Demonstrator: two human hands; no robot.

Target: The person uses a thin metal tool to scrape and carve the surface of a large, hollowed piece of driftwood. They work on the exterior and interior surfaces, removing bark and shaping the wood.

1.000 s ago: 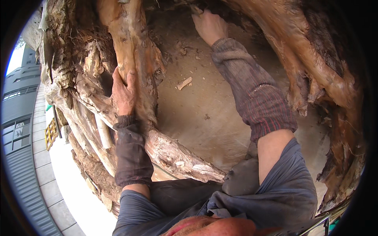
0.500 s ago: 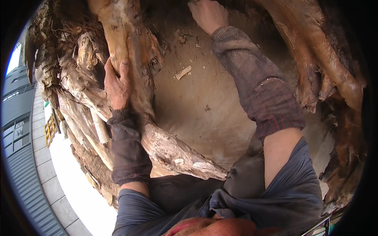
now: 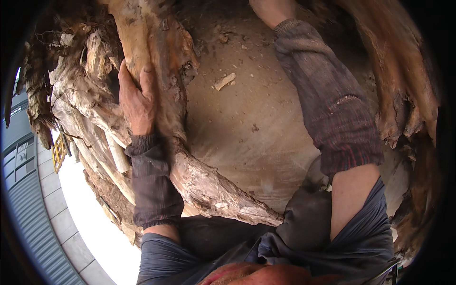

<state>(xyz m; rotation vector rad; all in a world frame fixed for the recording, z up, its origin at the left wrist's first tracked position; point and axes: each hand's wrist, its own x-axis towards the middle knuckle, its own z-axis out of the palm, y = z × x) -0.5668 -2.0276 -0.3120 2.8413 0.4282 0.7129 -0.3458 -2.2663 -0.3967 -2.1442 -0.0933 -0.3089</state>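
My left hand [image 3: 138,99] grips the edge of a thick, smooth brown tree root [image 3: 151,47] on the left. Its thumb lies on the root's face and the index finger runs along the left edge; the other fingers are hidden. My right hand [image 3: 274,10] reaches far forward to the top edge of the view, above the dusty brown surface [image 3: 247,118] between the roots. Its fingers are cut off there, so I cannot see what they touch. Dark, dirty sleeve covers [image 3: 327,102] are on both forearms.
Another big root [image 3: 389,66] stands on the right. Rough, pale roots [image 3: 88,111] crowd the left side. A pointed wood spur [image 3: 223,190] juts toward my knees. A wood chip [image 3: 224,81] lies on the brown surface. Paving [image 3: 57,213] and a grey building wall lie beyond.
My right hand has gone farther forward and right, its fingers passing out of view. My left hand stays on the root. The view has shifted slightly.
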